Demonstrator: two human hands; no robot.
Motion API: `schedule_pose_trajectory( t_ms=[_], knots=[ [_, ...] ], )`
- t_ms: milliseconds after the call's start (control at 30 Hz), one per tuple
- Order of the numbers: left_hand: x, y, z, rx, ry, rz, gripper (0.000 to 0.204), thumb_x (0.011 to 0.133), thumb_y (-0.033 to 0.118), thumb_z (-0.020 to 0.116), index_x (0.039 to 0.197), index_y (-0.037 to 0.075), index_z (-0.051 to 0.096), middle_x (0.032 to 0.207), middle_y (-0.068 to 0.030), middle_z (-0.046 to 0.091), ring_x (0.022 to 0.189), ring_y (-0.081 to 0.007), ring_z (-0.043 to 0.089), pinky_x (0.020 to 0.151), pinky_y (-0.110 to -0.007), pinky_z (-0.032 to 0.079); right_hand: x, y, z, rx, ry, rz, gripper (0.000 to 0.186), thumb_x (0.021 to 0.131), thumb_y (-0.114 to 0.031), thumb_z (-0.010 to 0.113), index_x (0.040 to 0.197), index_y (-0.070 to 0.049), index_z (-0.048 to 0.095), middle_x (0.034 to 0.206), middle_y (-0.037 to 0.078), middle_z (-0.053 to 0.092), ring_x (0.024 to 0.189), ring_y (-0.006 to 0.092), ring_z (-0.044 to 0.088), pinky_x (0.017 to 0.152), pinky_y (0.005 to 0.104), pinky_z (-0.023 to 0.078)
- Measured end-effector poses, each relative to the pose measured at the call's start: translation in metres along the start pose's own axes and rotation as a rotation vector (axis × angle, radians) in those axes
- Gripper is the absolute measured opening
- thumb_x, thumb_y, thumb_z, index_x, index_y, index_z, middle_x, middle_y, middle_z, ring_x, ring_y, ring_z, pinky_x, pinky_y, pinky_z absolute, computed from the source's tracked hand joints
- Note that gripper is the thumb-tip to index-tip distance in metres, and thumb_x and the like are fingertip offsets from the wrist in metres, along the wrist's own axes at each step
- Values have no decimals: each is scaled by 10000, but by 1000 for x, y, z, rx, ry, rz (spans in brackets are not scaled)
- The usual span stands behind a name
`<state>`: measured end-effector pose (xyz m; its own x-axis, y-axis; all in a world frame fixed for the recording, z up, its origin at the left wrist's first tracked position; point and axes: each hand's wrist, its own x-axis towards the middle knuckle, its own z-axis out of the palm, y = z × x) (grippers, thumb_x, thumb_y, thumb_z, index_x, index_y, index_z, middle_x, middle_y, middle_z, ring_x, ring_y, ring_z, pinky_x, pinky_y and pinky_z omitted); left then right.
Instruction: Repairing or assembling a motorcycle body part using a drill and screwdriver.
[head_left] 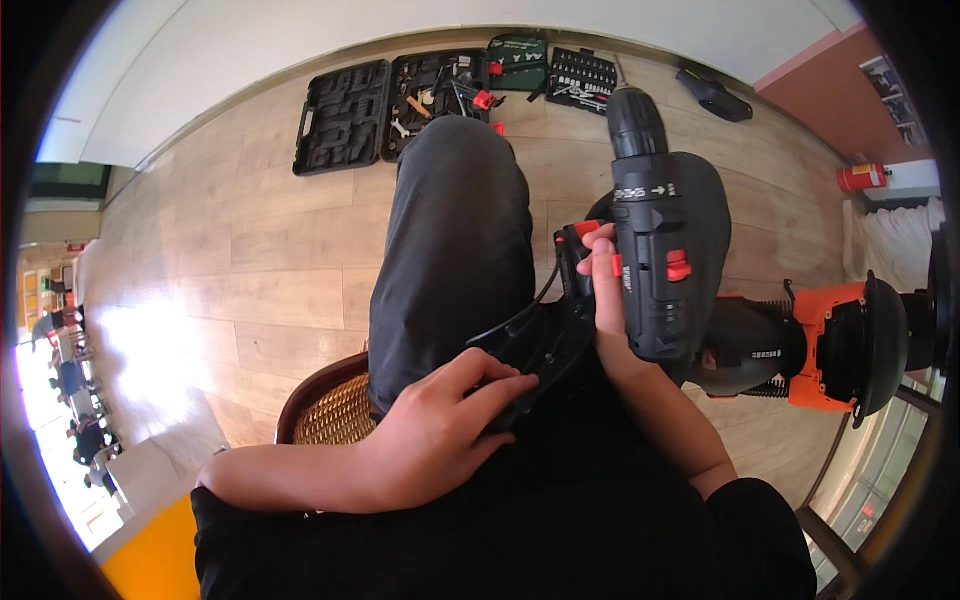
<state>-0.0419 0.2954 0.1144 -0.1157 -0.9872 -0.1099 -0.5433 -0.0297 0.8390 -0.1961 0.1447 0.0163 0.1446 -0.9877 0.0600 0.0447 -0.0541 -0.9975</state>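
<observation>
My right hand [609, 300] is wrapped round a black cordless drill [650, 230] with red switches, held in front of my right thigh. The drill's chuck points away from me, and its grip is mostly hidden under the body. My left hand [450, 415] is closed, its thumb and fingers pinching the near end of a dark, curved piece [562, 340] over my lap. A thin cord or edge runs along that piece, and a black part with red ends [572, 250] stands beside my right fingers. I cannot make out the dark piece's kind.
On the wooden floor ahead lie an open black tool case [345, 115] with loose tools, a green case [518, 62] and a socket set [582, 78]. A black elongated object [715, 95] lies farther right. An orange-and-black machine [830, 345] stands at my right, near a fire extinguisher [862, 177].
</observation>
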Motion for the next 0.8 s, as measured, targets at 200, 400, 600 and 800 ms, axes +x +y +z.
schedule_pose_trajectory(
  t_ms=[200, 400, 600, 800],
  knots=[
    [35, -3, -23, 28, 56, 83, 394, 718, 27, 851, 1079, -43, 709, 1024, -152, 673, 913, -287, 710, 776, -355, 567, 30, 5, -17, -211, -87, -209, 111, 930, -14, 728, 1041, -8, 720, 942, 98, 755, 761, 158, 714, 711, 308, 568],
    [116, 12, -66, -48, 621, 127, 268, 729, 21, 821, 976, -40, 736, 894, -116, 683, 789, -209, 683, 722, -311, 524, 110, -65, -39, -16, 60, -169, 140, 997, -169, 725, 1070, -52, 705, 845, -13, 660, 752, 68, 617, 683, 269, 519],
    [212, -7, -79, -272, 955, 170, 271, 766, -4, 833, 1011, -49, 728, 872, -53, 725, 769, -107, 658, 709, -279, 527, 176, -107, -25, 176, 61, -385, 227, 1003, -145, 694, 1207, -46, 677, 831, -25, 629, 676, 51, 537, 625, 243, 460],
    [273, -61, -58, -904, 890, 138, 350, 824, -79, 752, 1169, -50, 704, 1100, -94, 743, 981, -156, 698, 861, -292, 566, 194, -68, -26, 198, 46, -159, 391, 977, -62, 669, 1348, 30, 589, 791, 15, 559, 643, 76, 494, 598, 248, 397]
  ],
)
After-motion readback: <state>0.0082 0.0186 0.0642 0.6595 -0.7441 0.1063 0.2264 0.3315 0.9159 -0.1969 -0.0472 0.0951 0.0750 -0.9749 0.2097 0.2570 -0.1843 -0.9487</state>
